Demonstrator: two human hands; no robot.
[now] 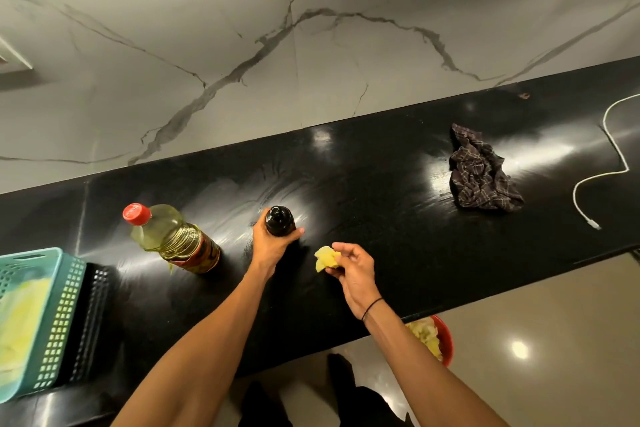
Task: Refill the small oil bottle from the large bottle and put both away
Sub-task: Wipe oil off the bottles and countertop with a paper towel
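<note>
counter [381, 191]: glossy black stone | large bottle [173, 239]: clear plastic; cloth [481, 177]: crumpled fabric; basket [59, 319]: perhaps plastic

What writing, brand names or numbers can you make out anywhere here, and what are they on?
No text can be read.
Large oil bottle: the red cap bears a pale mark and the lower label has dark and red print, both too blurred to read.
Small dark bottle, held by the left hand: no lettering shows.
Teal basket, checked cloth, white cable: no writing.
</note>
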